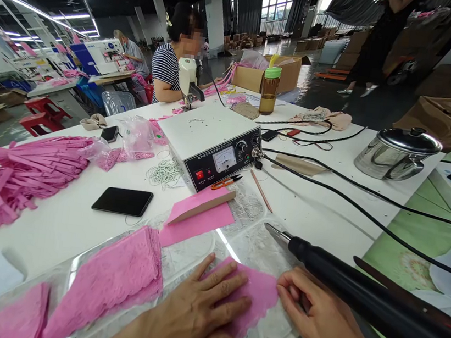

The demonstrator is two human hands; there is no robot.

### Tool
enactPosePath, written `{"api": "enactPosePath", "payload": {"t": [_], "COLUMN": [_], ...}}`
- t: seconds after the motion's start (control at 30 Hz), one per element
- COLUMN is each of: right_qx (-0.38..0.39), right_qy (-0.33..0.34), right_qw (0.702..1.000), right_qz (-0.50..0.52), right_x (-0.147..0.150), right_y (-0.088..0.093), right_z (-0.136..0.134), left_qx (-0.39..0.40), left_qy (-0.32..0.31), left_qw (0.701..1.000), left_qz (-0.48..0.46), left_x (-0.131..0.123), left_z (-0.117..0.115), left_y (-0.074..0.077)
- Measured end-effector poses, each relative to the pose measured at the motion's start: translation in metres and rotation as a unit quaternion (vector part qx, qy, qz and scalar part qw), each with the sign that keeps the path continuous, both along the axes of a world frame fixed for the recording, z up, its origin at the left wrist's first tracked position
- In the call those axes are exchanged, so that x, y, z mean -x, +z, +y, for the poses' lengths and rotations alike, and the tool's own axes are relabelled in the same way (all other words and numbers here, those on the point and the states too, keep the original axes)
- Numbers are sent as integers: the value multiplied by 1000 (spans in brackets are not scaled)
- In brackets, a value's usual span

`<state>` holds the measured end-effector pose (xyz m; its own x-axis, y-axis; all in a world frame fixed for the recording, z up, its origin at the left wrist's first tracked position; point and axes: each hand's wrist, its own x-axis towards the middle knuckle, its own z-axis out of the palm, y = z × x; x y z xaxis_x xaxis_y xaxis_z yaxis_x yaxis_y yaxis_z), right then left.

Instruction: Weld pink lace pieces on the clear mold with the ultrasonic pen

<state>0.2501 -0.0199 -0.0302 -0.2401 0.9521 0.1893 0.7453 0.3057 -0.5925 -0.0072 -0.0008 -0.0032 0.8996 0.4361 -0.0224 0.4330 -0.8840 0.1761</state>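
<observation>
A pink fabric piece with a wavy edge lies on the clear, scratched sheet in front of me. My left hand is pressed flat on it, fingers spread. At its right edge, my right hand pinches the fabric between thumb and fingertips. Just beyond that hand is a black-handled cutting tool with a pointed metal blade, its tip toward the sheet. Stacked pink fabric pieces lie to the left of my left hand. Farther forward, a brown strip rests on a flat pink sheet.
A control box with a dial and cables stands ahead, orange-handled snips before it. A phone and bundled pink straps are left. A metal pot stands right, a bottle behind. A co-worker sits across.
</observation>
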Motion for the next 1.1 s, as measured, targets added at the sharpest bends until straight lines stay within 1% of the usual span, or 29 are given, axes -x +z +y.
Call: {"api": "enactPosePath", "payload": {"t": [0.2,0.37,0.43,0.5,0.57,0.63,0.7,0.8,1.0,1.1], "right_qx": [2,28,16,-15,-51,-79,-92,-99,-125,-131], "right_qy": [-13,-45,-29,13,56,76,78,79,73,72], "right_qw": [1000,996,995,994,992,991,990,989,988,987], "right_qz": [15,78,98,105,99,80,67,75,54,59], "right_x": [0,-6,-8,-10,-11,-11,-11,-12,-14,-14], "right_y": [1,3,5,6,6,4,2,0,-1,-1], "right_z": [0,-2,-4,-5,-6,-6,-6,-7,-8,-10], "left_qx": [-6,-18,-29,-38,-41,-45,-53,-64,-64,-62], "left_qy": [-4,-11,-13,-15,-18,-22,-27,-29,-25,-28], "left_qw": [1000,1000,999,999,999,999,998,997,998,998], "left_qz": [5,0,3,1,-6,-10,-3,6,-5,4], "left_x": [2,3,2,1,0,0,-1,0,5,6], "left_z": [0,1,1,1,1,1,0,-1,-3,-3], "left_y": [2,5,5,6,8,9,11,11,9,10]}}
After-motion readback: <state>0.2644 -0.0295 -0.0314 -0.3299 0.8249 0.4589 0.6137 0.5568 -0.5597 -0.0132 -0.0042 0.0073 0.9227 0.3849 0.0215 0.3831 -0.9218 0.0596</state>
